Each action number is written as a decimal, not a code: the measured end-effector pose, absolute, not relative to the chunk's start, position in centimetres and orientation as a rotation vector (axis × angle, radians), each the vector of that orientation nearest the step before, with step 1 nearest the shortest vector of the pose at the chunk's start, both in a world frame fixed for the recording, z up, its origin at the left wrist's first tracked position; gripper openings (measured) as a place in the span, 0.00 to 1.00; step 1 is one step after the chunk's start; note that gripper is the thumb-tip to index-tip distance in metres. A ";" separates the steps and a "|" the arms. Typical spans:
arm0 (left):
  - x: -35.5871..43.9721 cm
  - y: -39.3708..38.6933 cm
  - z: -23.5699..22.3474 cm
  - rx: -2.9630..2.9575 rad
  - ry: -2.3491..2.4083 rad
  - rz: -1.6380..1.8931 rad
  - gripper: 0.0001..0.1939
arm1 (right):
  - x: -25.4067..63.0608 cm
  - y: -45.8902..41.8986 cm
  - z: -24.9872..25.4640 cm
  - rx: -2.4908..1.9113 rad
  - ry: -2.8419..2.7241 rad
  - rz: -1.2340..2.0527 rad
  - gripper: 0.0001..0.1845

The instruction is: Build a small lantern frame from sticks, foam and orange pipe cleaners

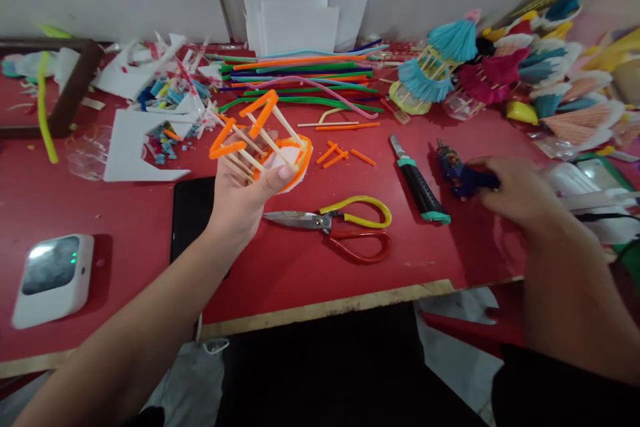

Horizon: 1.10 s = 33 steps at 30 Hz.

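Nearest: left hand (245, 197) raised over the red table (125, 240), thumb and fingers pinching a small frame of sticks and orange pipe cleaner (263, 140), tilted, round base toward the palm. Right hand (517, 193) lower right, closed over the handle of a blue glue gun (457, 170) lying on the table; grip blurred, trigger finger hidden. Between them: scissors (345, 223) and a craft knife (419, 181), untouched. Judged step: assembly of the frame, gun just being fetched. Next, probably: nozzle brought to a stick joint, frame held steady. Farther back: orange offcuts (345, 155), a row of pipe cleaners (305, 77), finished tasselled pieces (445, 67), cut off at right.
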State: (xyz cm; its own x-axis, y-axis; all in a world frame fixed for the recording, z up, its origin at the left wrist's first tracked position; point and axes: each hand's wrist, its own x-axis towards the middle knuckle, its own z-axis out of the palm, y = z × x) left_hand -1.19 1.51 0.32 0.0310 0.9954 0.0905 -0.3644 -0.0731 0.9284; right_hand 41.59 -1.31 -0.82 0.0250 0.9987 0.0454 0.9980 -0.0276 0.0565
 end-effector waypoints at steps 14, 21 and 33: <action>-1.5 1.5 0.1 1.015 0.754 1.211 0.48 | 25.3 3.1 1.5 1.890 2.553 -0.045 0.17; -1.3 1.3 -0.7 1.197 0.790 1.233 0.56 | 24.3 5.6 0.7 1.791 2.310 0.066 0.13; -1.9 1.0 -1.4 1.884 0.936 1.359 0.51 | 24.8 5.8 2.4 2.289 2.217 0.071 0.09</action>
